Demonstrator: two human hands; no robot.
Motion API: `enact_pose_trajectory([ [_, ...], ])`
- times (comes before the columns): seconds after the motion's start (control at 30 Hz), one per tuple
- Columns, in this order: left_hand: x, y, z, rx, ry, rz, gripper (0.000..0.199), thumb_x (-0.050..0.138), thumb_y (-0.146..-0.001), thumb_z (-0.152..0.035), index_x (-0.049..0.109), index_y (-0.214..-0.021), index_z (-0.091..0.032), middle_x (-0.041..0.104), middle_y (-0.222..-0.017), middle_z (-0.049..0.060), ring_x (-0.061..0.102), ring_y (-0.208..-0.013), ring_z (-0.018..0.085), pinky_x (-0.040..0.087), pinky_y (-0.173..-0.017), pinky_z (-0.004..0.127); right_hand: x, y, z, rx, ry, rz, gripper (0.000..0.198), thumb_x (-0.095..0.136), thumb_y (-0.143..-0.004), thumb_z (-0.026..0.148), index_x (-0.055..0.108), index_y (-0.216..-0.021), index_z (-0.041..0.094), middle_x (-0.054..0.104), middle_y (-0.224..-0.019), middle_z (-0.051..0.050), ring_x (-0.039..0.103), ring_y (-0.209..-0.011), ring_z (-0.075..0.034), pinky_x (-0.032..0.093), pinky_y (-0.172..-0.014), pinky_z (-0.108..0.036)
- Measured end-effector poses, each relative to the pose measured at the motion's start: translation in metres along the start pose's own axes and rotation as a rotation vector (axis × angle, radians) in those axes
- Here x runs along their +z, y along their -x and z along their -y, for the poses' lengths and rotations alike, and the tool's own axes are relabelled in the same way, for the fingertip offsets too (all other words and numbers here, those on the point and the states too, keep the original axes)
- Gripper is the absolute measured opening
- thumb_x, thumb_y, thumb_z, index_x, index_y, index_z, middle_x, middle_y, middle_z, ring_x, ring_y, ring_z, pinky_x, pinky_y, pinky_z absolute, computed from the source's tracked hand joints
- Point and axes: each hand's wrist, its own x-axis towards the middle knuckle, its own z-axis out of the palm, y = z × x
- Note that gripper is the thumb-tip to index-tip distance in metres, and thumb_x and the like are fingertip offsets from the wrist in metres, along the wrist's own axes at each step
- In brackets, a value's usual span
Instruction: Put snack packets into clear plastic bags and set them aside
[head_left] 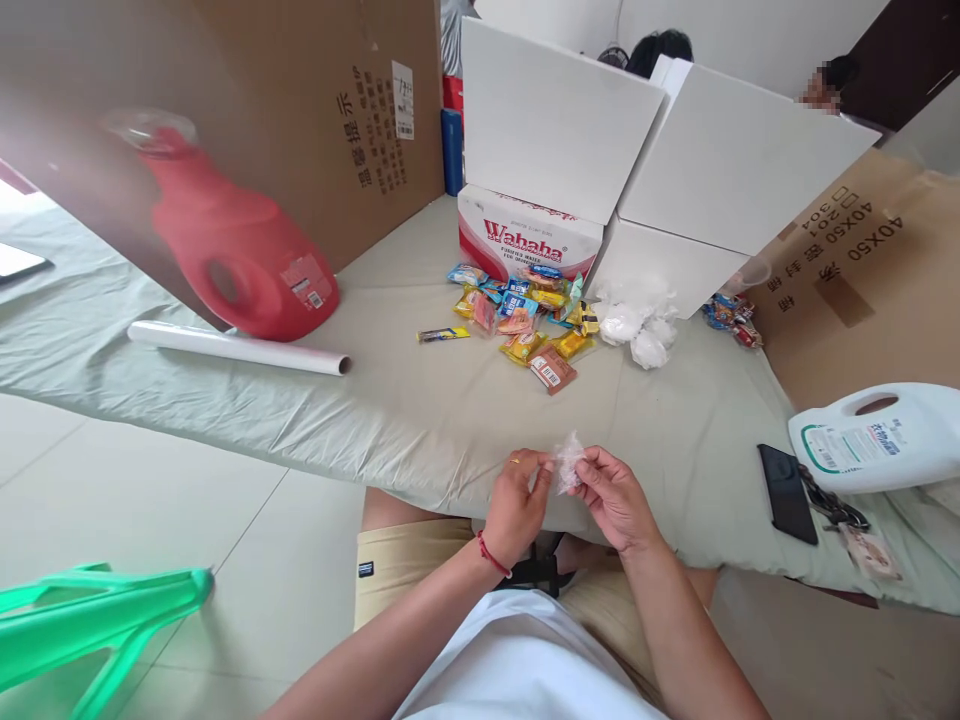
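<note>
A small crumpled clear plastic bag (570,462) is held up between my hands over the table's near edge. My right hand (613,497) pinches its right side between thumb and fingers. With thumb and forefinger, my left hand (517,505) pinches the bag's left edge. Whether anything is inside the bag is too blurred to tell. Beyond my hands, a pile of small wrapped snacks (517,308) lies on the cloth, with a brown packet (553,369) at its front. Several bunched white plastic bags (637,322) lie right of the pile.
A Wahaha carton (529,235) with raised white flaps stands behind the snacks. At left are a red jug (247,250) and a white roll (240,348). A white detergent bottle (885,440) and a phone (786,492) lie at right. A green stool (105,620) stands on the floor.
</note>
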Motion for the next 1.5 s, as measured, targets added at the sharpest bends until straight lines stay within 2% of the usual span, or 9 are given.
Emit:
enact_pose_trajectory([
  [0.13, -0.001, -0.012, 0.011, -0.129, 0.065, -0.043, 0.032, 0.053, -0.097, -0.051, 0.064, -0.085, -0.023, 0.063, -0.076, 0.002, 0.055, -0.072, 0.018, 0.042, -0.072, 0.03, -0.013, -0.003, -0.004, 0.038, 0.04, -0.064, 0.038, 0.095, -0.061, 0.049, 0.075, -0.078, 0.021, 0.064, -0.072, 0.001, 0.055, -0.065, -0.012, 0.051, -0.062, -0.026],
  [0.33, -0.021, -0.028, 0.018, -0.217, 0.069, 0.02, 0.038, 0.054, -0.095, -0.055, 0.057, -0.078, -0.022, 0.042, -0.061, -0.005, 0.037, -0.058, 0.013, 0.029, -0.057, 0.026, -0.043, -0.018, -0.004, 0.056, 0.059, -0.111, 0.039, 0.094, -0.063, 0.047, 0.076, -0.083, 0.019, 0.054, -0.066, 0.004, 0.036, -0.05, -0.005, 0.029, -0.045, -0.02],
  [0.47, -0.027, -0.032, 0.029, -0.332, 0.228, 0.024, 0.046, 0.056, -0.092, -0.062, 0.051, -0.071, -0.021, 0.035, -0.061, -0.006, 0.03, -0.058, 0.011, 0.025, -0.054, 0.025, -0.041, -0.034, 0.002, 0.031, 0.116, -0.138, 0.039, 0.091, -0.065, 0.049, 0.074, -0.086, 0.02, 0.057, -0.071, 0.003, 0.037, -0.053, -0.007, 0.03, -0.048, -0.023],
  [0.67, -0.024, -0.032, 0.035, -0.348, 0.232, -0.049, 0.043, 0.055, -0.093, -0.061, 0.054, -0.076, -0.021, 0.033, -0.062, -0.007, 0.028, -0.058, 0.011, 0.026, -0.056, 0.025, -0.025, -0.039, -0.008, -0.194, 0.383, -0.408, 0.036, 0.077, -0.078, 0.058, 0.07, -0.088, 0.024, 0.058, -0.07, 0.002, 0.04, -0.056, -0.012, 0.032, -0.052, -0.027],
  [0.83, -0.021, -0.027, 0.031, -0.27, 0.208, 0.026, 0.05, 0.056, -0.091, -0.066, 0.055, -0.074, -0.019, 0.036, -0.062, -0.006, 0.031, -0.06, 0.011, 0.028, -0.058, 0.026, -0.005, -0.039, -0.029, -0.073, 0.45, -0.235, 0.042, 0.077, -0.079, 0.056, 0.07, -0.104, 0.023, 0.065, -0.081, 0.001, 0.043, -0.057, -0.011, 0.036, -0.054, -0.026],
  [0.97, -0.023, -0.027, 0.027, -0.361, 0.269, 0.064, 0.058, 0.043, -0.094, -0.073, 0.055, -0.074, -0.02, 0.04, -0.058, -0.005, 0.035, -0.056, 0.012, 0.03, -0.056, 0.027, 0.009, -0.044, -0.044, -0.067, 0.405, -0.125, 0.033, 0.076, -0.08, 0.052, 0.071, -0.089, 0.021, 0.067, -0.08, -0.001, 0.052, -0.062, -0.013, 0.042, -0.06, -0.026],
  [1.07, -0.028, -0.032, 0.018, -0.411, 0.228, 0.051, 0.062, 0.035, -0.095, -0.076, 0.057, -0.078, -0.02, 0.045, -0.058, -0.004, 0.041, -0.056, 0.014, 0.033, -0.057, 0.029, 0.014, -0.045, -0.045, -0.138, 0.473, -0.118, 0.027, 0.07, -0.086, 0.048, 0.071, -0.088, 0.021, 0.068, -0.078, -0.001, 0.053, -0.063, -0.014, 0.043, -0.062, -0.027],
  [1.27, -0.029, -0.034, 0.006, -0.385, 0.075, 0.021, 0.038, 0.06, -0.088, -0.059, 0.06, -0.084, -0.021, 0.062, -0.081, 0.002, 0.053, -0.078, 0.018, 0.039, -0.068, 0.029, 0.02, -0.039, -0.034, -0.343, 0.718, -0.153, 0.019, 0.065, -0.092, 0.039, 0.073, -0.088, 0.022, 0.065, -0.081, -0.001, 0.054, -0.067, -0.015, 0.044, -0.066, -0.028],
  [1.5, -0.02, -0.036, 0.015, -0.477, 0.399, -0.127, 0.027, 0.058, -0.086, -0.044, 0.052, -0.072, -0.021, 0.055, -0.068, -0.003, 0.05, -0.064, 0.012, 0.04, -0.061, 0.025, -0.002, -0.034, -0.03, -0.257, 0.463, -0.238, 0.025, 0.07, -0.087, 0.046, 0.072, -0.092, 0.022, 0.064, -0.078, 0.0, 0.051, -0.065, -0.014, 0.041, -0.056, -0.025],
])
